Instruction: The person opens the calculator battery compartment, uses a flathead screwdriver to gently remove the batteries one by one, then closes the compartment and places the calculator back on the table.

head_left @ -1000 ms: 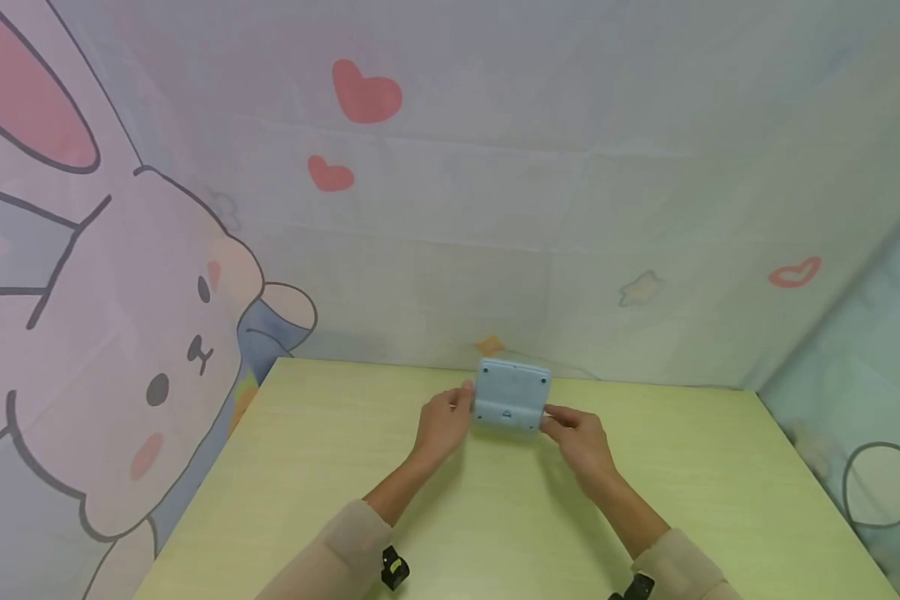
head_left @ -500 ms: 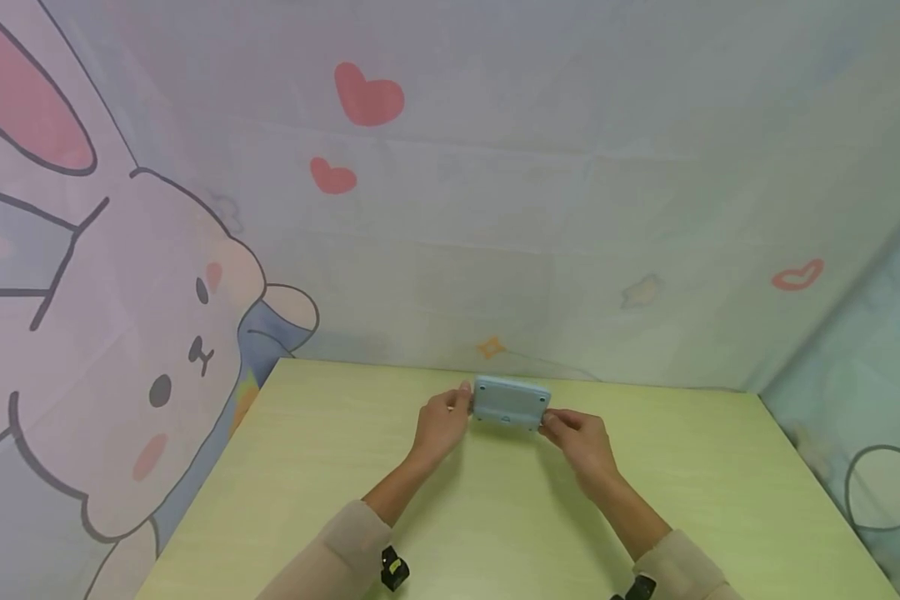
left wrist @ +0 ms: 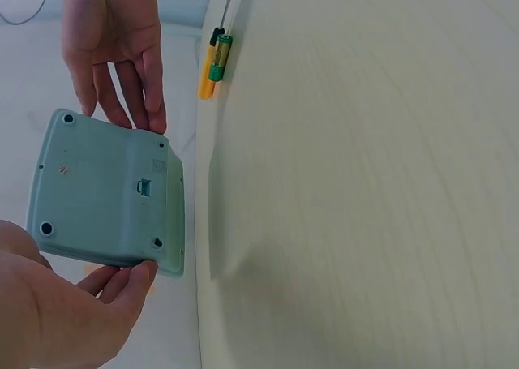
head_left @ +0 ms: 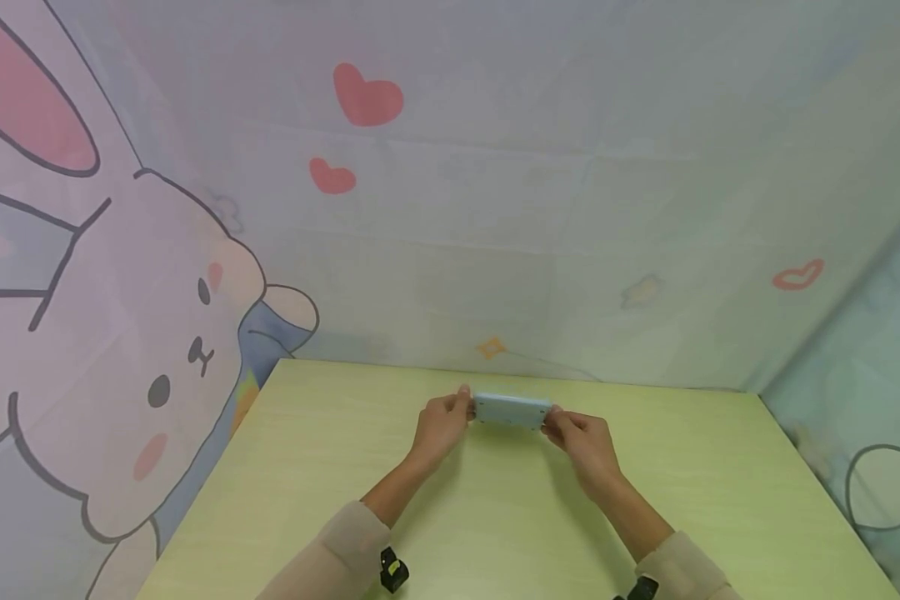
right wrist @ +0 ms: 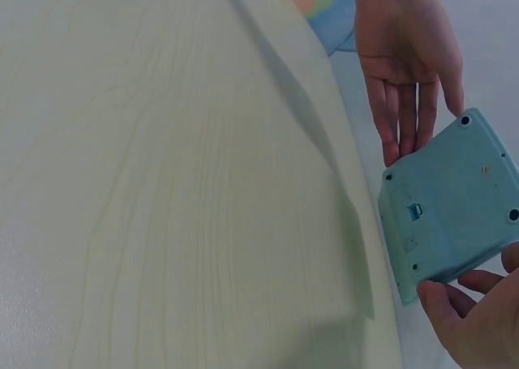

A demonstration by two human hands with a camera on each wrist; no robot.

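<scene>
A light blue calculator [head_left: 512,411], its underside showing, is held by both hands at its two side ends. My left hand [head_left: 441,431] pinches the left end, thumb up and fingers at the side. At the right end, my right hand [head_left: 581,442] grips with thumb and fingertips. Four dark round screw holes or feet and a small battery-cover latch [left wrist: 144,187] show on the underside in the left wrist view. Seen from the head, the calculator is tipped so that its back looks thin. Its key side faces away and is hidden.
A screwdriver with a yellow handle [left wrist: 208,71] and a green battery [left wrist: 220,57] lie side by side near the table's edge in the left wrist view. The pale yellow table [head_left: 360,400] ends at a fabric backdrop [head_left: 495,208] printed with a rabbit and hearts.
The calculator has tilted, its upper edge sinking, so the underside looks steadily narrower from the head. Both hands stay at its ends with only slight turning.
</scene>
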